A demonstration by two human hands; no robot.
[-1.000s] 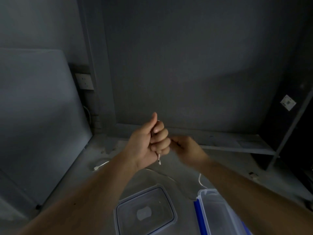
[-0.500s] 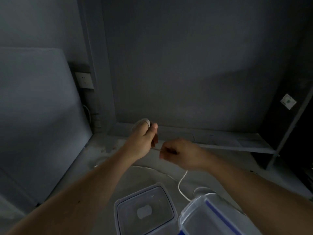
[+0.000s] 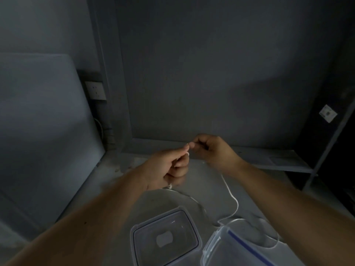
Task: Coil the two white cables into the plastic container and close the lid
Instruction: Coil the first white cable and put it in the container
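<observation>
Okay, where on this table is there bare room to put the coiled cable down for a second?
Bare steel lies left of the left hand, toward the grey panel. It is crowded near the open container and lid, where loose white cable trails.

We count two bare hands: a left hand (image 3: pixel 169 167) and a right hand (image 3: pixel 213 150), meeting in the middle above the table (image 3: pixel 207 189).

We count one white cable (image 3: pixel 231 198) for certain, running from the right hand down to the near right. A second, fainter strand (image 3: pixel 190 197) curves across the table near the left hand; we cannot tell whether it is a separate cable.

We count one clear plastic container (image 3: pixel 166 239), near centre, and one lid (image 3: pixel 236 246) with a blue stripe, just to its right.

On the far left wall we count one socket plate (image 3: pixel 96 90). On the far right, one small white label (image 3: pixel 328 113).
</observation>
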